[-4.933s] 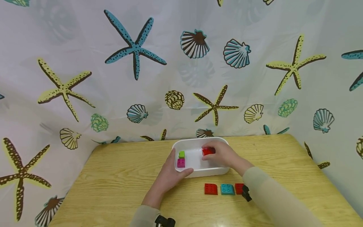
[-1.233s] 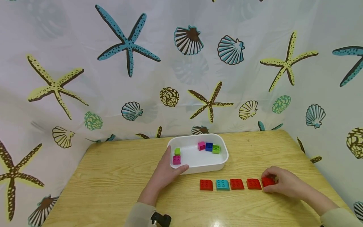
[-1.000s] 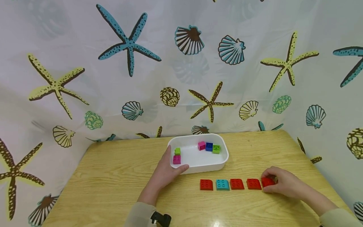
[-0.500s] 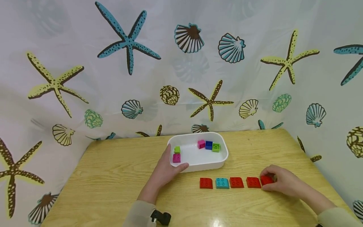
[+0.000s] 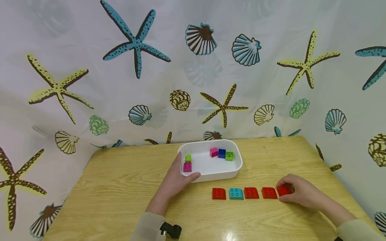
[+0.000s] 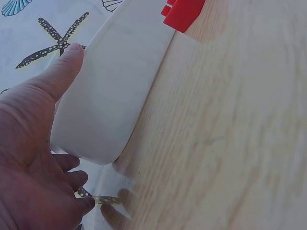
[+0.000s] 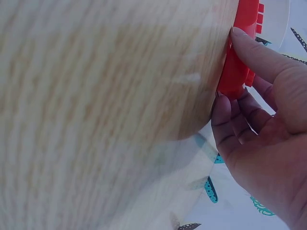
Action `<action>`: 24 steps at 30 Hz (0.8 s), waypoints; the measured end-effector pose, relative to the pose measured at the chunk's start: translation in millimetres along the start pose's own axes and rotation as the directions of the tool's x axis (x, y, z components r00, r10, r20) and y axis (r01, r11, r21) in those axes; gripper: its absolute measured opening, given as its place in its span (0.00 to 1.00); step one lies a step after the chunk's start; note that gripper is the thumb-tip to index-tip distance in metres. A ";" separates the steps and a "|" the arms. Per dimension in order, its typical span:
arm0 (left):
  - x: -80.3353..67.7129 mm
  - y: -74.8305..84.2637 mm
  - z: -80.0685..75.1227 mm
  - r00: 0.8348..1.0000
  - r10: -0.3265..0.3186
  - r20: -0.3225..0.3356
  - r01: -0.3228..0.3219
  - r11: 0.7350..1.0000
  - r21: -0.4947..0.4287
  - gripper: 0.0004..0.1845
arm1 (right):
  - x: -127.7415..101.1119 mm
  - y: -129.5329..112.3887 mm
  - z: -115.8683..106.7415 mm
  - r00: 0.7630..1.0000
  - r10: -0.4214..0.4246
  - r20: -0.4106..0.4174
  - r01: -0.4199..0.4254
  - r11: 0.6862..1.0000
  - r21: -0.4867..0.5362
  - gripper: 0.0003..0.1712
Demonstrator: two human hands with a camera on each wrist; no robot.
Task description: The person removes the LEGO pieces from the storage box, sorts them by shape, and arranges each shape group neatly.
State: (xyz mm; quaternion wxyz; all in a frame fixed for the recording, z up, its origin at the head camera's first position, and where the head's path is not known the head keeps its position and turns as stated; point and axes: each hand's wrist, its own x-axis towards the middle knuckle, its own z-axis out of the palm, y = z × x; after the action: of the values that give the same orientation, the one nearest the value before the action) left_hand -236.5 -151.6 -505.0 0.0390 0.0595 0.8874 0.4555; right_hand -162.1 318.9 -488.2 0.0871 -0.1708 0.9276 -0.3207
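A row of flat bricks lies on the wooden table (image 5: 120,187): red (image 5: 218,193), teal (image 5: 236,193), red (image 5: 251,192), red (image 5: 269,192). At the row's right end my right hand (image 5: 297,194) pinches a fifth red brick (image 5: 283,190) between thumb and fingers; the right wrist view shows the same red brick (image 7: 235,72) against the tabletop. My left hand (image 5: 176,179) grips the left corner of the white tub (image 5: 238,165), thumb on its front wall (image 6: 110,96). Inside the tub sit lime (image 5: 188,158), magenta (image 5: 187,167), pink (image 5: 213,152), blue (image 5: 221,153) and green (image 5: 229,156) bricks.
A curtain (image 5: 193,67) printed with starfish and shells hangs close behind and around the table. The table's right edge runs just past my right hand. A small black device (image 5: 170,230) sits at my left wrist.
4.9 s ago my right hand was in the tub on a red brick and three bricks lay in the row. Now the row holds five. Over the last second both hands stay still.
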 end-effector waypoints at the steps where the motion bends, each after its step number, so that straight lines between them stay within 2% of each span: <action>1: -0.1 0.1 -0.2 1.000 -0.005 0.001 0.005 1.000 0.000 0.68 | 0.1 0.0 0.0 1.000 0.000 -0.001 0.000 1.000 0.000 0.20; 11: -1.0 2.0 -0.9 1.000 -0.011 0.001 0.011 1.000 0.000 0.68 | 1.2 5.0 0.3 0.999 -0.033 0.001 0.033 0.999 -0.027 0.24; 18: 0.8 -0.3 -0.1 1.000 -0.009 0.005 0.009 1.000 -0.013 0.68 | 0.3 1.6 -7.6 0.999 -0.044 -0.005 0.044 0.998 -0.043 0.28; 24: 0.0 0.4 0.5 1.000 -0.014 0.005 0.015 1.000 -0.016 0.68 | 7.3 -8.5 -18.7 0.998 -0.043 -0.056 0.041 0.998 -0.043 0.33</action>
State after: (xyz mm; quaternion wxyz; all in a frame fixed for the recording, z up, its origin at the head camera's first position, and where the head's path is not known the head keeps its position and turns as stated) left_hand -236.4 -151.0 -504.9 0.0449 0.0538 0.8840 0.4622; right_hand -171.7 320.5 -468.7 0.0503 -0.1827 0.9324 -0.3079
